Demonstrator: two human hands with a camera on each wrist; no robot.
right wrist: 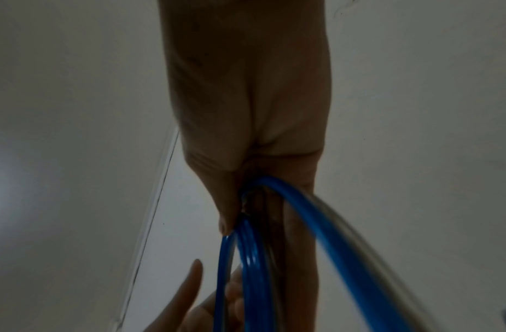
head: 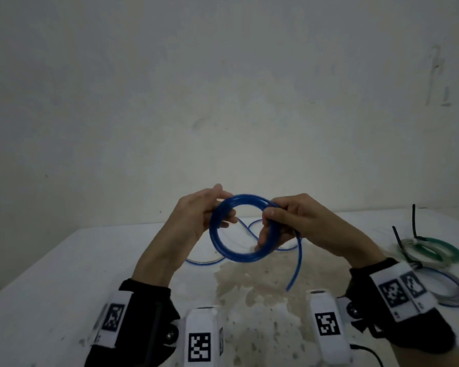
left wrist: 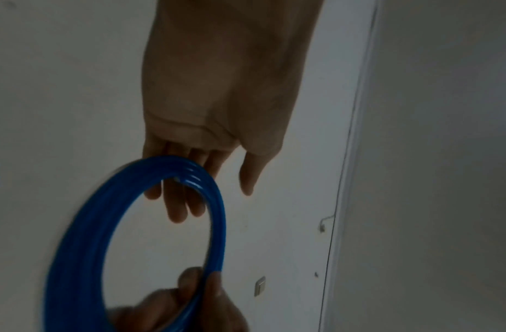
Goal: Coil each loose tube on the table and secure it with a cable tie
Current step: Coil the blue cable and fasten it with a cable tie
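A blue tube coil (head: 224,250) is held up above the white table (head: 64,274) between both hands. My right hand (head: 281,218) pinches its right side with thumb and fingers, and the turns bunch under the thumb in the right wrist view (right wrist: 251,258). The tube's free end (head: 293,276) hangs down from that hand. My left hand (head: 204,213) rests straight fingers (left wrist: 174,202) against the coil's (left wrist: 75,235) left side, thumb apart. A second loose tube (head: 204,260), clear and bluish, lies on the table behind the hands.
At the table's right edge lie tied coils: a green one (head: 451,251) with upright black cable tie tails (head: 414,221), a white one beside it, and a grey-blue one (head: 453,290) nearer me. A brownish stain (head: 263,282) marks the table's middle. A bare wall stands behind.
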